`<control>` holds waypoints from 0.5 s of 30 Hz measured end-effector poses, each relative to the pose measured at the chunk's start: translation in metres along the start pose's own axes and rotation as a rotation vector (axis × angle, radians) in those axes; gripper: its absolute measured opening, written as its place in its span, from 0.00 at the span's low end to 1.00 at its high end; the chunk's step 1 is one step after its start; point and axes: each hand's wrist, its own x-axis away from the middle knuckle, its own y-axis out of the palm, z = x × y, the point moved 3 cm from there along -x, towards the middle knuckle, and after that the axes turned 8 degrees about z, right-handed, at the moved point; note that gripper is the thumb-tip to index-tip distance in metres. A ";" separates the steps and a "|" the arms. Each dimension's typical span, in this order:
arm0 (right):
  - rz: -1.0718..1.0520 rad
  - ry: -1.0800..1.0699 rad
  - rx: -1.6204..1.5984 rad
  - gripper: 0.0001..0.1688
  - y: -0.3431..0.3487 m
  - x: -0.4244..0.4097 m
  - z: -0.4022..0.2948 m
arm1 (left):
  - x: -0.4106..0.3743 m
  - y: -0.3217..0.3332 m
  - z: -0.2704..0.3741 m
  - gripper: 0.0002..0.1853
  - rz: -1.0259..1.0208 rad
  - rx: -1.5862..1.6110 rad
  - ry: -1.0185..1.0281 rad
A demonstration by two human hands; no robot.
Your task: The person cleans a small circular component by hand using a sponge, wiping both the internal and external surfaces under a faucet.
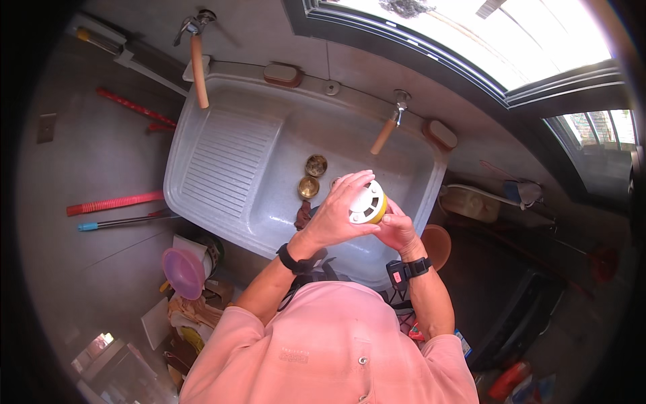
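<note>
Both my hands hold a round yellow container with a white slotted top [367, 203] above the laundry sink [237, 242]. My left hand [335, 209] lies along its left side, the fingers reaching over the white top. My right hand [398, 227] grips the yellow side from the lower right. Beyond my left hand, two small round metal cups or tins stand on the basin floor, a dark-stained one [316, 165] and a brassy one [308, 187]. A brown crumpled thing [303, 215] lies beside my left hand. Part of another round object is hidden behind my fingers.
A ribbed washboard slope [227, 161] fills the sink's left part. Two taps with hoses [199, 70] [384, 135] hang over the basin. Brushes or soap holders [282, 74] sit on the back rim. A purple basin [183, 273] is at the lower left, an orange bowl [436, 246] at right.
</note>
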 end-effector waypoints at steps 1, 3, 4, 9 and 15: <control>0.000 -0.014 -0.010 0.57 0.000 0.000 0.000 | 0.000 0.000 -0.001 0.49 -0.001 0.019 0.007; -0.009 -0.039 0.006 0.57 -0.001 0.000 -0.002 | 0.002 0.000 -0.004 0.48 -0.013 0.042 -0.031; -0.014 -0.052 0.014 0.57 -0.001 0.000 -0.003 | 0.003 0.000 -0.006 0.48 -0.020 0.054 -0.050; 0.010 -0.087 0.032 0.56 0.005 0.002 -0.008 | 0.008 0.002 -0.014 0.47 -0.034 0.066 -0.132; 0.079 -0.152 0.117 0.55 0.000 0.001 -0.009 | 0.010 0.001 -0.020 0.46 -0.070 0.072 -0.179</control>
